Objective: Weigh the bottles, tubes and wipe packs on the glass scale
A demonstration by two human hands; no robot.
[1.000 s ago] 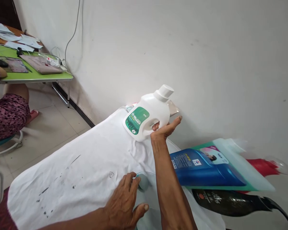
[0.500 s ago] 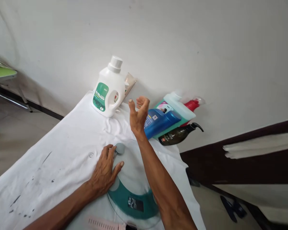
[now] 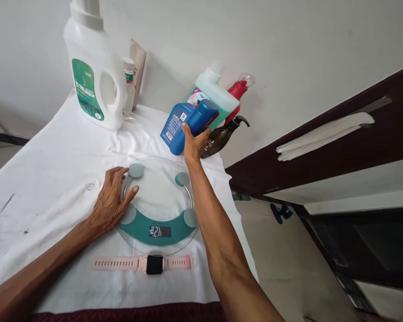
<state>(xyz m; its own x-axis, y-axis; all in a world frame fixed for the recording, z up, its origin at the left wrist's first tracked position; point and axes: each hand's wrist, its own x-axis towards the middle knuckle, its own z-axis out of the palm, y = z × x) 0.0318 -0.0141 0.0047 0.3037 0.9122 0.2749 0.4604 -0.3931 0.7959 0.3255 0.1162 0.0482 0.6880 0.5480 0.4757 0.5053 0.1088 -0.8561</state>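
Note:
A round glass bathroom scale (image 3: 161, 235) with a teal band and a lit display lies on the white cloth. My left hand (image 3: 110, 201) rests at its left edge, fingers stretched and thumb over the glass. Beyond the scale, my right hand (image 3: 195, 145) is closed about the blue bottle (image 3: 179, 127), its thumb on the front; the other fingers are partly hidden. The bottle leans to the right. Close by stand a dark brown pump bottle (image 3: 220, 138), a pale green bottle (image 3: 218, 96) and a red bottle (image 3: 237, 89) with a clear cap.
A big white jug (image 3: 90, 49) with a green label stands at the back left, beside a small clear bottle (image 3: 129, 91) and a beige tube (image 3: 139, 67). A pink smartwatch (image 3: 154, 264) lies before the scale. The cloth's edge drops off at right; slippers (image 3: 280, 212) lie on the floor.
My right hand, earlier open in the air by the bottles, has come down onto the blue bottle. The view has shifted, so the whole smartwatch now shows. My left hand stays at the scale.

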